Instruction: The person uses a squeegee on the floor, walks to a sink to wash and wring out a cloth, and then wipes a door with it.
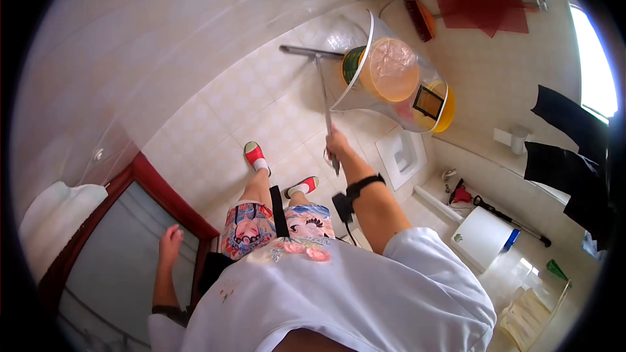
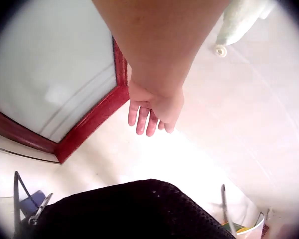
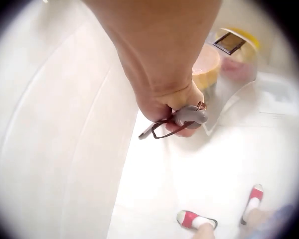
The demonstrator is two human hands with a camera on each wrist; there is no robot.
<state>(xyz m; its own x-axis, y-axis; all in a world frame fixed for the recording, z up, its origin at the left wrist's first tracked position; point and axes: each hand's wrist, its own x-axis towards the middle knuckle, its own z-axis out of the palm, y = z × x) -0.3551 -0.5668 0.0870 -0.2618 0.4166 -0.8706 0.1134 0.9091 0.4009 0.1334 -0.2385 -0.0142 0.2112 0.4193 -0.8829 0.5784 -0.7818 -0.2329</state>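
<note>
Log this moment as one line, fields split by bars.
right hand: grips long-handled tool | left hand: open, holding nothing | bar head: near green bucket

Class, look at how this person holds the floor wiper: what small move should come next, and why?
Probably draw the wiper a little towards the slippers. The right hand grips its handle, the blade's one end appears close against the green bucket, leaving little room there, and tiled floor stretches between blade and slippers.
</note>
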